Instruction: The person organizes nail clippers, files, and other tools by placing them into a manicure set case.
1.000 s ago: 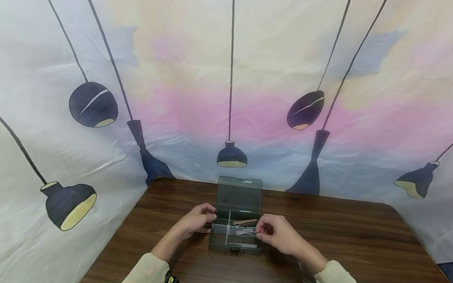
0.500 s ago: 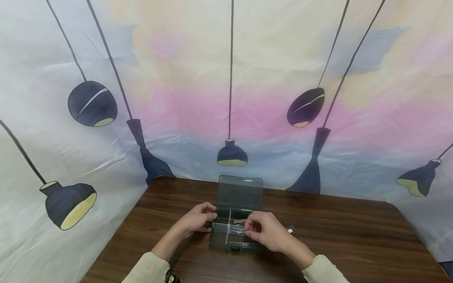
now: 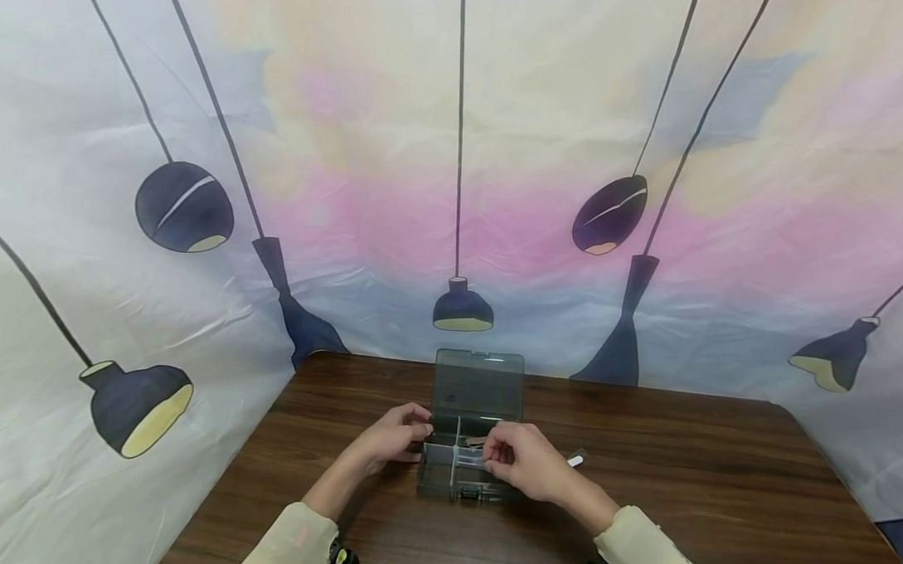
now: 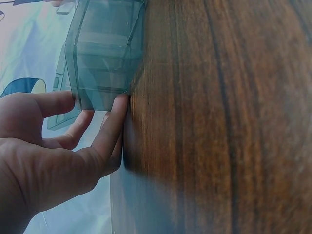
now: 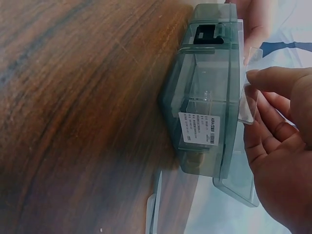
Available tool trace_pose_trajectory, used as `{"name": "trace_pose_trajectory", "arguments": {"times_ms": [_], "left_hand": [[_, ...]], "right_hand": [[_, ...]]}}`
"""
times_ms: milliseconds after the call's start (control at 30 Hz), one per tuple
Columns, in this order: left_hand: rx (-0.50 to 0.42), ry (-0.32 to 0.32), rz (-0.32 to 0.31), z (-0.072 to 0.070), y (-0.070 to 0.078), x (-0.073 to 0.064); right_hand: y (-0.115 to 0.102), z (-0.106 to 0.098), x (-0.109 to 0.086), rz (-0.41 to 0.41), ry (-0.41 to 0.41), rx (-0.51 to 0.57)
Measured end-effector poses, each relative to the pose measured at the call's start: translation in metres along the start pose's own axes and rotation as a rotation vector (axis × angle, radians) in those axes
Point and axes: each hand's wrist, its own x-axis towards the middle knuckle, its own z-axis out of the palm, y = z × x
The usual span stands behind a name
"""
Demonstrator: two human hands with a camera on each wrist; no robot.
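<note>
A translucent grey-green compartment box (image 3: 435,481) stands on the table with its lid raised at the back. My left hand (image 3: 390,436) holds the left end, fingertips against the rim and lower wall in the left wrist view. Above the right half, my right hand (image 3: 523,459) pinches a flat clear plastic strip (image 5: 249,103) between thumb and fingers. It looks like a divider, held at the box's top rim. Inside the box, dividers (image 3: 457,436) mark off compartments. A brownish flat piece (image 3: 476,440) in the back right compartment is partly hidden by my right hand.
A small white and clear flat piece (image 3: 575,461) lies on the wooden table (image 3: 676,481) right of the box. A printed white label (image 5: 200,128) is on the box's right wall. Behind the table hangs a cloth (image 3: 350,187) with painted lamps.
My right hand has moved left over the box's right compartments. The white piece on the table has come into view beside that wrist. The left hand stays at the box.
</note>
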Motion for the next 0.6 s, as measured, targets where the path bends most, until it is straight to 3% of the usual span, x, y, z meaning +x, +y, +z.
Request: {"name": "trace_pose_trajectory", "arguments": {"times_ms": [300, 600], "left_hand": [[-0.010, 0.021, 0.000, 0.002, 0.001, -0.001], [-0.003, 0.020, -0.003, 0.001, 0.002, -0.002]], "right_hand": [[0.003, -0.003, -0.001, 0.013, 0.001, 0.044], [0.015, -0.030, -0.015, 0.007, 0.056, 0.054]]}}
